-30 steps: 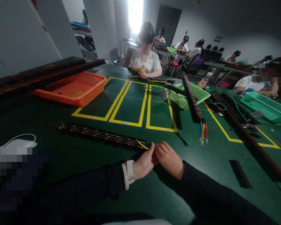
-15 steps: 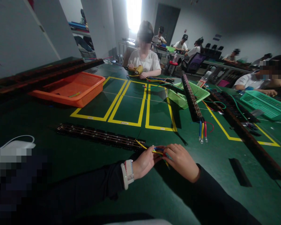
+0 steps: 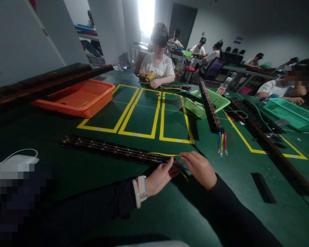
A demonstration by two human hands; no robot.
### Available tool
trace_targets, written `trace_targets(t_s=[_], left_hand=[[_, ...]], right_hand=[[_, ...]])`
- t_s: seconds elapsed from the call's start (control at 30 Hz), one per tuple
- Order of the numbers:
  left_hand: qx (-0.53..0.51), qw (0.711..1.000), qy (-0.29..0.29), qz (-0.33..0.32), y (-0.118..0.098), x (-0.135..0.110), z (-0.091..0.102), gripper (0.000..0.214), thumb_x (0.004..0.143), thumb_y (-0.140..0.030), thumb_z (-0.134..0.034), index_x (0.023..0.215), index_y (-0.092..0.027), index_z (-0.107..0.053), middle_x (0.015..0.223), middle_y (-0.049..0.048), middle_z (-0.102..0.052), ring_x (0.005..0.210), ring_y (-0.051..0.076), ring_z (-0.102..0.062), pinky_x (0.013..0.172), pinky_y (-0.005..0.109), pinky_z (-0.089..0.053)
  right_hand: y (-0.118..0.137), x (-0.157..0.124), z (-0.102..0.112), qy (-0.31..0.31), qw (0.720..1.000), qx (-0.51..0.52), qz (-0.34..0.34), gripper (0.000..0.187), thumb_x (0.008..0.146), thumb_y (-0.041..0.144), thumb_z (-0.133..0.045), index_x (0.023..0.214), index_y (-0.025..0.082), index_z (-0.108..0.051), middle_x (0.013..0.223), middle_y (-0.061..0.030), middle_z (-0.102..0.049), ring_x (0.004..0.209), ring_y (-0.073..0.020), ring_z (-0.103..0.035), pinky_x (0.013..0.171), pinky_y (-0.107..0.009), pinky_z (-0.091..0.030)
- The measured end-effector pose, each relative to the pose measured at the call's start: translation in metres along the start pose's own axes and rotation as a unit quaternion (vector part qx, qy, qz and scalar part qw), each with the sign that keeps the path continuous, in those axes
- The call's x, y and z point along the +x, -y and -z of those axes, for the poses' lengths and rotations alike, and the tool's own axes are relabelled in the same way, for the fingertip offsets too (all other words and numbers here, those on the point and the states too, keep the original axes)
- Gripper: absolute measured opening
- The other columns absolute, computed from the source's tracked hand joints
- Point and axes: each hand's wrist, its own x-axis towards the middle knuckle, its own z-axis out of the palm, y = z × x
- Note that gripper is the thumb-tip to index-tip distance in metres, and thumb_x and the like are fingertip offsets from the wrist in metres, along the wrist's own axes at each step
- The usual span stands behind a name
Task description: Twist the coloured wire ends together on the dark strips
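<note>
1. Yellow wire [image 3: 167,155]: at black rail [image 3: 110,149]'s right end, pinched in right hand [image 3: 202,169].
2. Wire bundle [image 3: 184,168]: same end, gripped by left hand [image 3: 158,180]; exact strands hard to see.
3. Black rail: lying on green table [image 3: 149,219].
4. Orange basket [image 3: 101,103]: beyond rail's left half.

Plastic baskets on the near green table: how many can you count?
3: an orange basket at the left, a light-green basket beyond the yellow-taped rectangles toward the right, and a teal basket at the right edge. Others could be hidden.
</note>
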Motion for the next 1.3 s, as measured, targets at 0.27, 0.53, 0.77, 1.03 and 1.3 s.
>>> trace_targets(t_s=[0.27, 0.53, 0.77, 1.03, 1.3], left_hand=[[0.043, 0.999, -0.006, 0.012, 0.001, 0.001, 0.003, 0.028, 0.089, -0.037, -0.048, 0.085, -0.011, -0.057, 0.092, 0.0107, -0.063, 0.091, 0.02, -0.061, 0.092, 0.042, -0.042], [0.046, 0.999, -0.002, 0.02, 0.001, 0.003, 0.004, 0.034, 0.09, -0.042, -0.043, 0.087, -0.011, -0.057, 0.094, 0.0116, -0.063, 0.091, 0.02, -0.061, 0.091, 0.041, -0.042], [0.033, 0.999, 0.028, 0.032, 0.0, 0.003, 0.006, 0.031, 0.09, -0.036, -0.045, 0.093, -0.009, -0.06, 0.096, 0.0135, -0.065, 0.093, 0.018, -0.061, 0.095, 0.036, -0.039], [0.045, 0.998, 0.029, 0.019, 0.003, 0.007, 0.009, 0.038, 0.091, -0.041, -0.041, 0.092, -0.009, -0.061, 0.1, 0.0154, -0.065, 0.097, 0.02, -0.06, 0.096, 0.036, -0.039], [0.051, 0.998, 0.017, 0.02, 0.002, 0.006, 0.005, 0.033, 0.09, -0.039, -0.045, 0.093, -0.01, -0.059, 0.1, 0.0132, -0.064, 0.096, 0.018, -0.06, 0.1, 0.036, -0.037]], right_hand=[[-0.021, 0.006, -0.022, 0.106, 0.994, -0.008, 0.011, 0.023, 0.092, 0.016, -0.043, 0.104, 0.017, -0.062, 0.082, -0.0058, -0.058, 0.077, -0.0168, -0.057, 0.07, -0.028, -0.046], [-0.019, 0.002, -0.024, 0.127, 0.99, -0.038, 0.038, 0.023, 0.09, 0.018, -0.049, 0.11, 0.017, -0.059, 0.089, -0.0068, -0.059, 0.082, -0.0171, -0.056, 0.074, -0.029, -0.044], [-0.025, -0.023, -0.006, -0.004, 0.992, 0.01, 0.122, 0.027, 0.088, 0.041, -0.052, 0.092, 0.016, -0.06, 0.082, -0.0078, -0.06, 0.076, -0.0184, -0.054, 0.072, -0.032, -0.041], [-0.007, -0.032, -0.009, 0.065, 0.98, -0.109, 0.154, 0.019, 0.084, 0.028, -0.053, 0.093, 0.015, -0.062, 0.085, -0.0076, -0.058, 0.077, -0.019, -0.051, 0.072, -0.033, -0.037], [-0.002, -0.032, -0.017, 0.059, 0.986, -0.107, 0.111, 0.024, 0.082, 0.01, -0.046, 0.102, 0.012, -0.06, 0.083, -0.0075, -0.059, 0.075, -0.0197, -0.054, 0.071, -0.033, -0.043]])
